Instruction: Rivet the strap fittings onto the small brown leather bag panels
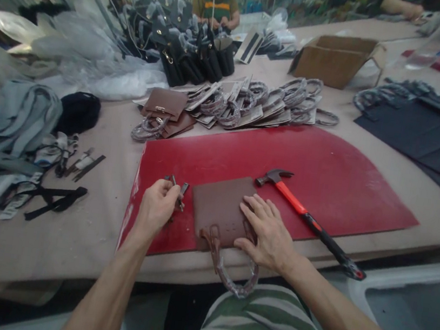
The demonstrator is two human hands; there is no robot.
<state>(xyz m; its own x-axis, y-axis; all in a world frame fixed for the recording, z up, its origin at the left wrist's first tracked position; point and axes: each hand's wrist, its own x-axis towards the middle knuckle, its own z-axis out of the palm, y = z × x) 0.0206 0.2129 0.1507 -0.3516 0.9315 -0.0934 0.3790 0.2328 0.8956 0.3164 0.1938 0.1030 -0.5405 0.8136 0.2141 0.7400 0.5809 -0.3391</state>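
A brown leather bag piece (217, 208) with a wrapped handle (229, 275) lies on a red mat (326, 169) at the table's near edge. My right hand (269, 235) rests flat on its right side, fingers stretched out. My left hand (159, 205) is closed in a pinch on a small dark metal tool (178, 186) just left of the bag piece. A hammer (303, 212) with a red and black handle lies on the mat, right of my right hand.
Brown bags (165, 105), wrapped handles and cards (253, 101) and black bags (194, 57) lie farther back. A cardboard box (335, 58) and dark sheets (424, 134) are at right. Straps and small tools (57, 186) lie left. A person (216, 0) works opposite.
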